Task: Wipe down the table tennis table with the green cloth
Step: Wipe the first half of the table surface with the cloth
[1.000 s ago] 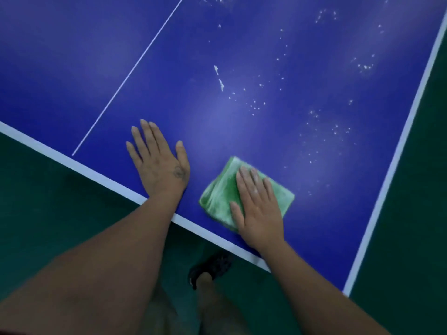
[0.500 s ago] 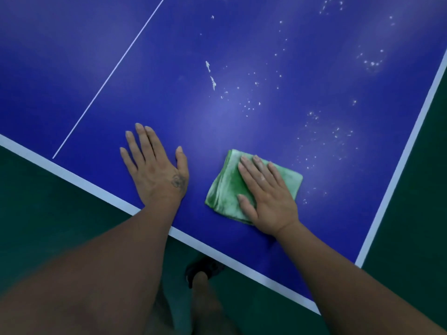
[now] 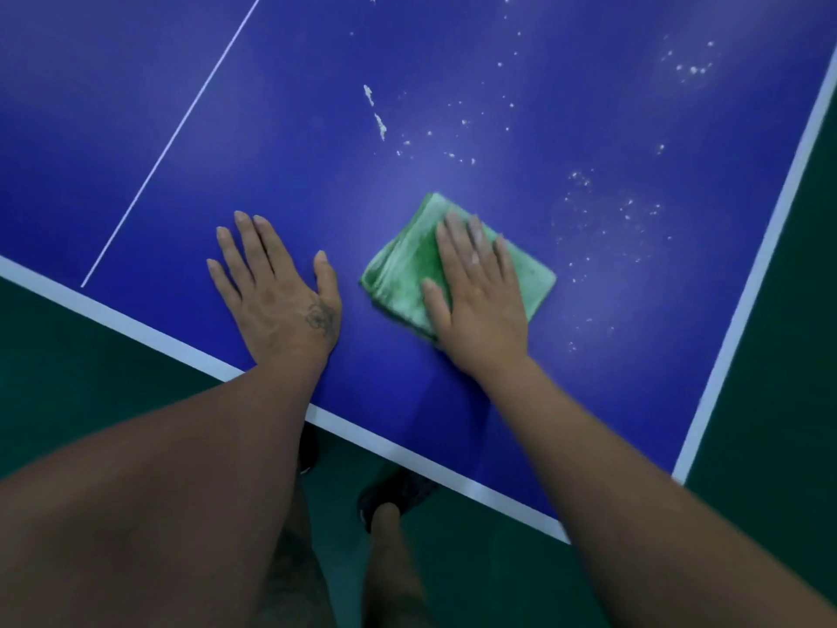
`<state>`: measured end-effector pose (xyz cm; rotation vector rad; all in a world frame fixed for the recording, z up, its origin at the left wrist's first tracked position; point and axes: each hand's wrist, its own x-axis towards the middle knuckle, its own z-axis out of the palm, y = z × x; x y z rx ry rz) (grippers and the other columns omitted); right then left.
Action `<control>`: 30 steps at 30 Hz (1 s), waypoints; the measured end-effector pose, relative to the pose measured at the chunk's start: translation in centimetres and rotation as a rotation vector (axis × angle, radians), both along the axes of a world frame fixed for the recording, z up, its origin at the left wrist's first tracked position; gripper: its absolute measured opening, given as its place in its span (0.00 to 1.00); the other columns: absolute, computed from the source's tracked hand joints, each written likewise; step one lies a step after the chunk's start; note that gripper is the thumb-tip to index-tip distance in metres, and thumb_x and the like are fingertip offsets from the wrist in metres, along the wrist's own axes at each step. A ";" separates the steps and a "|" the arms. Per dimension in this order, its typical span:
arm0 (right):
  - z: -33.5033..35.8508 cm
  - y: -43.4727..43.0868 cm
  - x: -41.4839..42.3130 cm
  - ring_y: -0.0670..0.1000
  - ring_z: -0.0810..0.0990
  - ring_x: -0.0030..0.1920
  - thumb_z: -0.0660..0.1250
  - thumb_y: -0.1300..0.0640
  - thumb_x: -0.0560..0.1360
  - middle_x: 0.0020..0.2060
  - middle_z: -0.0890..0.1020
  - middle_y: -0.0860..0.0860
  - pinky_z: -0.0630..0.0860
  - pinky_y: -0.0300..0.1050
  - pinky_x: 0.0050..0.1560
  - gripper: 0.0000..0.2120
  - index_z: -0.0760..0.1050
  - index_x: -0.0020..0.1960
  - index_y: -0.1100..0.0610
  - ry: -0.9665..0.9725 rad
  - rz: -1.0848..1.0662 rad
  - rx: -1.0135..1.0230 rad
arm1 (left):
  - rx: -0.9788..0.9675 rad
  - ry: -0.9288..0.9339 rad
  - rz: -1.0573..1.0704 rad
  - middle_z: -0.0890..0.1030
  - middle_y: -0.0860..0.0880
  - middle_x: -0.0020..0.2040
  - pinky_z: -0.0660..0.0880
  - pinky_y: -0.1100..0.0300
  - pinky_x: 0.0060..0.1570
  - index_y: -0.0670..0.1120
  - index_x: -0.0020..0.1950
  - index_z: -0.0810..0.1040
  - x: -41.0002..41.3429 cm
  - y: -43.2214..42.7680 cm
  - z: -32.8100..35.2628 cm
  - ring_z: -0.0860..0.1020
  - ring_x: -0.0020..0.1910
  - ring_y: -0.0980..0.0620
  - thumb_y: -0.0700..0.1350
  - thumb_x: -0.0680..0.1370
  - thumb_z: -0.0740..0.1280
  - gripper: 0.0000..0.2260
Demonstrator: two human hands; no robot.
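Table: the blue table tennis table [image 3: 317, 129] fills most of the view, and one corner shows at the lower right.
Floor: a dark green floor [image 3: 770, 355] lies beyond the table's near and right edges.
Border: a white band [image 3: 136, 324] runs along the table's near edge and up its right side.
Centre line: a thin white line [image 3: 181, 129] crosses the blue top, starting from the near border.
Left hand: the left hand [image 3: 276, 292] lies flat on the bare table, palm down, fingers straight and a little spread, holding nothing, just beside the cloth but not touching it.
Right hand: the right hand [image 3: 475, 292] presses flat on the cloth, fingers straight and close together.
Cloth: the folded green cloth [image 3: 398, 269] lies on the table under the right hand, near the front edge, and shows pale smears.
Shoe: a dark shoe [image 3: 398, 491] stands on the floor, partly under the table edge.
Specks: white specks [image 3: 611, 210] are scattered beyond and to the right of the cloth.
Tattoo: a small dark mark [image 3: 322, 318] sits on the back of the left hand near the thumb.
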<state>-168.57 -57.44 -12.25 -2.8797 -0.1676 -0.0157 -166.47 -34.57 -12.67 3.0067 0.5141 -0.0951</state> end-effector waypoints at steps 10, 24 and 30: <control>0.0 -3.6 -18.0 0.56 0.57 0.87 0.57 0.42 0.88 0.88 0.58 0.49 0.56 0.62 0.86 0.32 0.57 0.88 0.54 0.104 0.063 0.013 | -0.004 -0.003 0.011 0.47 0.44 0.90 0.45 0.39 0.86 0.41 0.89 0.47 0.0 0.2 -0.2 0.45 0.88 0.41 0.63 0.87 0.48 0.37; 0.3 -9.5 1.6 0.55 0.55 0.88 0.56 0.44 0.87 0.87 0.59 0.51 0.53 0.59 0.87 0.32 0.59 0.87 0.55 0.034 -0.016 -0.030 | -0.017 -0.015 0.006 0.46 0.44 0.90 0.43 0.40 0.86 0.42 0.89 0.47 -0.1 0.3 -0.3 0.44 0.88 0.42 0.64 0.87 0.47 0.37; 0.9 -7.2 -6.6 0.54 0.51 0.88 0.55 0.44 0.88 0.88 0.57 0.50 0.53 0.61 0.86 0.32 0.57 0.88 0.55 0.058 -0.066 -0.023 | -0.020 0.002 -0.003 0.46 0.43 0.90 0.43 0.39 0.86 0.41 0.89 0.46 -0.2 -0.3 0.6 0.44 0.88 0.41 0.62 0.88 0.49 0.36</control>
